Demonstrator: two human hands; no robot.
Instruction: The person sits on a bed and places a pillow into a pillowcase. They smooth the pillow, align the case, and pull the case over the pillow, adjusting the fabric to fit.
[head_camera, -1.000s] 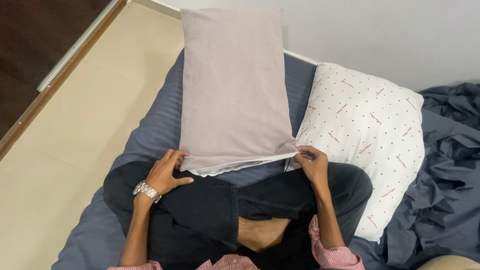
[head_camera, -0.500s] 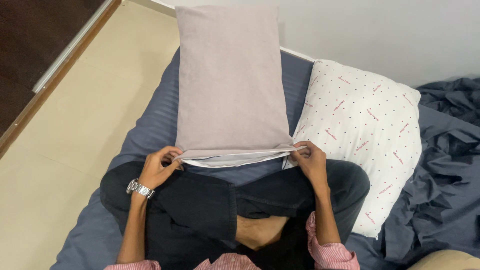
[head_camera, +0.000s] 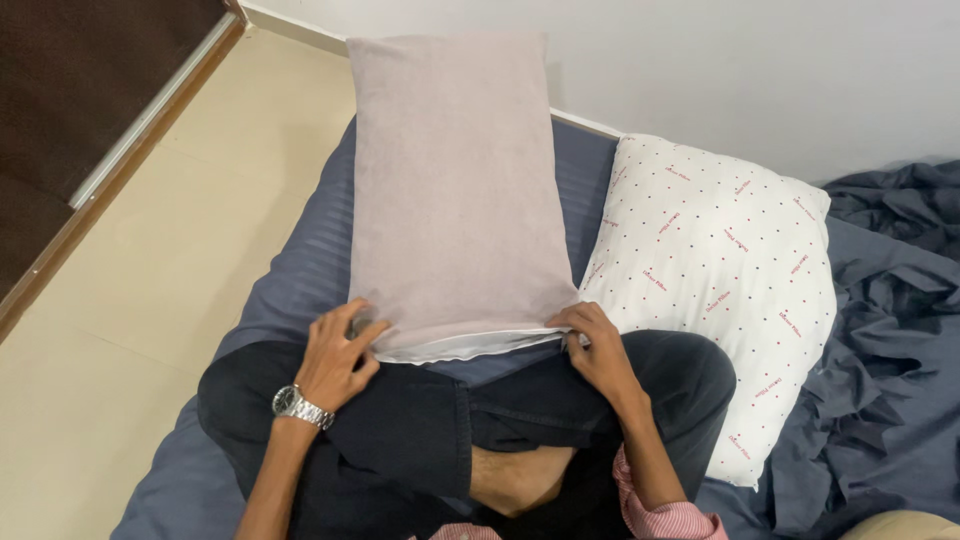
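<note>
A mauve-covered pillow (head_camera: 455, 180) lies lengthwise on the blue bedsheet (head_camera: 300, 265), its open near end at the person's crossed legs. The left hand (head_camera: 338, 355) and right hand (head_camera: 595, 345) each pinch 1 near corner of it. Just right lies a white dotted pillow (head_camera: 715, 270), with a crumpled dark blanket (head_camera: 890, 330) beyond.

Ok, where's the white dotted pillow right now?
In the head view, the white dotted pillow lies on the dark blue sheet, right of the mauve-cased pillow and beside the right hand.
</note>
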